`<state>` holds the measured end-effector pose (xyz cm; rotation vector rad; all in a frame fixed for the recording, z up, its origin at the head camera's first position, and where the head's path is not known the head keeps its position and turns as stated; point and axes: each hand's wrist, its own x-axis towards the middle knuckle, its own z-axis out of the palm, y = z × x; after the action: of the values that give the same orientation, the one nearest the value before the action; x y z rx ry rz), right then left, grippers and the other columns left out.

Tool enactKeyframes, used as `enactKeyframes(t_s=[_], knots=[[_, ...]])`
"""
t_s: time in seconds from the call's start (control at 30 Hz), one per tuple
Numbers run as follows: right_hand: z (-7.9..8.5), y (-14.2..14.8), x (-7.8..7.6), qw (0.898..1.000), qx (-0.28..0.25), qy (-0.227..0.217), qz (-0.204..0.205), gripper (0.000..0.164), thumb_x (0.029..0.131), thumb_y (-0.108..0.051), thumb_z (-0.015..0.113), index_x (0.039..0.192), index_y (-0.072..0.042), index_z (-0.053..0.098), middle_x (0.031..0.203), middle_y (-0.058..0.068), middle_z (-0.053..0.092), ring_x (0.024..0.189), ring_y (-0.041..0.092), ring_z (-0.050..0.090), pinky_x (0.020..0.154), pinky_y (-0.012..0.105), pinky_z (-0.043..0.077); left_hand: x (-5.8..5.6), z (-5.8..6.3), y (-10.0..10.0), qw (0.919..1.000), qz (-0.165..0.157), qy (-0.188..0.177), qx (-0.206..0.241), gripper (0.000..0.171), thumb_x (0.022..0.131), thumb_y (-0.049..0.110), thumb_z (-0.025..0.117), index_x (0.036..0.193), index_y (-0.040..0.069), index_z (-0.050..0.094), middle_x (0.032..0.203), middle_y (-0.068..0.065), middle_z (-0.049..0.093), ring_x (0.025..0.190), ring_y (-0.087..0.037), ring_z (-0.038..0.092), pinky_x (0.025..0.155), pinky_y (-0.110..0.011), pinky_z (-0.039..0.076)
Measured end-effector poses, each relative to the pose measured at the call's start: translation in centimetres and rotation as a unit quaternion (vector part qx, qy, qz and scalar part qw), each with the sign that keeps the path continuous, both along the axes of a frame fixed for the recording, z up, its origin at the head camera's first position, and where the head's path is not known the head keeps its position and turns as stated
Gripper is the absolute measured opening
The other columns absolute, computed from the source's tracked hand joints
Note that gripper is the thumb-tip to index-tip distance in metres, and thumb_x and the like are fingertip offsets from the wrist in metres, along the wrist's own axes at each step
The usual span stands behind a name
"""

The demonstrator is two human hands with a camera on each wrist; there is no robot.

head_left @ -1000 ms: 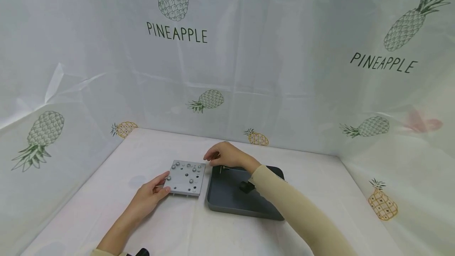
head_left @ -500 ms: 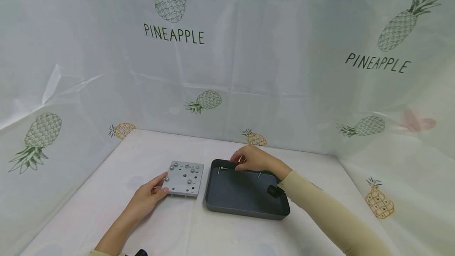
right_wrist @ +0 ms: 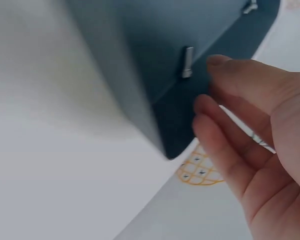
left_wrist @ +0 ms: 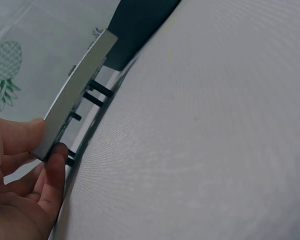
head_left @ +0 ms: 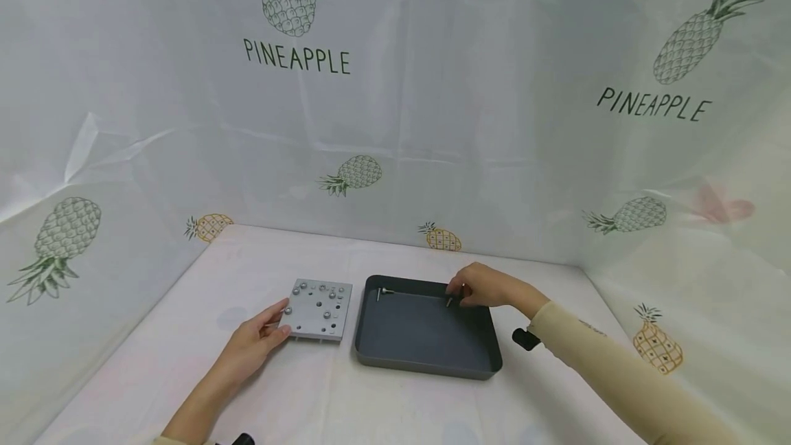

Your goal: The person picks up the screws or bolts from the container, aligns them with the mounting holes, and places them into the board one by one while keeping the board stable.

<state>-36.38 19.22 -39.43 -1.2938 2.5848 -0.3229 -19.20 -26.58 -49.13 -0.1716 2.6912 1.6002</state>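
In the head view a square silver metal plate (head_left: 314, 318) lies left of the tray, with several bolts standing in its holes. My left hand (head_left: 256, 338) holds it by its left edge, thumb and fingers pinching it from both faces. Dark bolt shanks (left_wrist: 95, 97) stick out under the plate (left_wrist: 77, 95) in the left wrist view. Over the far right corner of the dark grey tray (head_left: 426, 362) is my right hand (head_left: 491, 287). Its thumb and fingers are apart in the right wrist view, close beside a bolt (right_wrist: 188, 62) lying in the tray.
Two more bolts (head_left: 380, 292) lie in the tray's far left corner. The tray's raised wall runs all round it. White cloth covers the table (head_left: 296, 390), and a pineapple-print sheet (head_left: 432, 122) hangs behind and at the sides.
My right hand has moved right along the tray's far side, from the far left corner to the bolt near the far right corner. The left hand keeps its hold on the plate.
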Motion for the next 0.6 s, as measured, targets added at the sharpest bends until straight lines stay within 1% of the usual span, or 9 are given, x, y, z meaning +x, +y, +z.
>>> enactKeyframes(t_s=[0.17, 0.27, 0.4, 0.53, 0.6], knots=[[-0.9, 1.1, 0.0, 1.000, 0.008, 0.027, 0.002, 0.031, 0.090, 0.000, 0.082, 0.120, 0.001, 0.077, 0.102, 0.009, 0.076, 0.081, 0.010, 0.065, 0.073, 0.026, 0.055, -0.2, -0.1, 0.3, 1.0000, -0.005, 0.000, -0.001, 0.068, 0.105, 0.032, 0.068, 0.164, 0.010, 0.041, 0.153, -0.023, 0.055, 0.120, -0.020, 0.065, 0.107, -0.044, 0.050], [-1.5, 1.2, -0.2, 0.999, 0.014, 0.042, 0.001, 0.031, 0.089, -0.001, 0.083, 0.119, 0.002, 0.077, 0.100, 0.008, 0.076, 0.080, 0.009, 0.063, 0.073, 0.027, 0.055, -0.2, -0.2, 0.4, 1.0000, -0.006, -0.003, 0.003, 0.068, 0.106, 0.032, 0.068, 0.164, 0.011, 0.041, 0.155, -0.024, 0.054, 0.122, -0.022, 0.065, 0.109, -0.046, 0.049], [-2.2, 0.8, -0.5, 0.999, 0.021, 0.049, 0.001, 0.031, 0.090, -0.001, 0.083, 0.120, 0.002, 0.077, 0.099, 0.006, 0.076, 0.083, 0.013, 0.066, 0.075, 0.030, 0.056, -0.1, -0.2, 0.1, 0.9999, -0.010, -0.005, -0.001, 0.069, 0.106, 0.035, 0.067, 0.165, 0.013, 0.040, 0.156, -0.024, 0.052, 0.124, -0.024, 0.064, 0.111, -0.050, 0.048], [-2.6, 0.4, -0.5, 0.998, 0.034, 0.043, -0.005, 0.029, 0.090, -0.002, 0.082, 0.119, 0.001, 0.077, 0.099, 0.005, 0.076, 0.086, 0.014, 0.068, 0.076, 0.030, 0.057, -0.1, 0.0, -0.2, 0.9998, -0.011, -0.004, -0.015, 0.070, 0.106, 0.037, 0.067, 0.165, 0.012, 0.039, 0.156, -0.024, 0.052, 0.120, -0.021, 0.065, 0.108, -0.045, 0.049], [-2.7, 0.3, -0.4, 0.998, 0.039, 0.039, -0.014, 0.027, 0.090, -0.002, 0.082, 0.117, 0.000, 0.078, 0.099, 0.004, 0.077, 0.087, 0.014, 0.069, 0.076, 0.030, 0.058, -0.2, 0.1, -0.2, 0.9997, -0.014, -0.004, -0.018, 0.070, 0.106, 0.036, 0.067, 0.165, 0.011, 0.039, 0.156, -0.025, 0.052, 0.118, -0.019, 0.065, 0.104, -0.038, 0.050]])
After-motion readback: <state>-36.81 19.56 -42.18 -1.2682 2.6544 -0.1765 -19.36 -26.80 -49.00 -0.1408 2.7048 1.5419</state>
